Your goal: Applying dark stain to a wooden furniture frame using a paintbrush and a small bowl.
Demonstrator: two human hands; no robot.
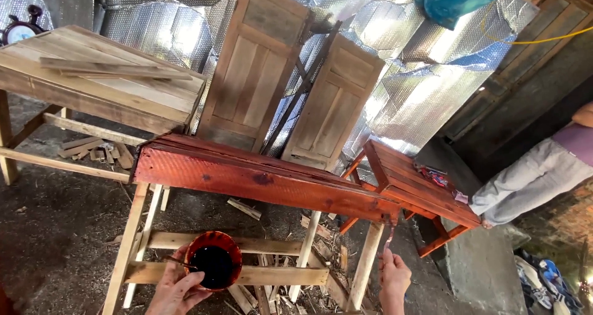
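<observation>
Down low, closest to us, the left hand [178, 288] is curling its fingers around a small bowl [214, 259] full of dark stain, holding it just under the long red-stained wooden piece [259, 178] that is lying across a bare wooden stand [241, 275]. The right hand [393, 278] is pinching a thin brush [389, 236] shut tight and is pointing it up at the far end of that piece. It looks like the staining is nearly finishing, and next the brush is likely needing another dip in the bowl.
</observation>
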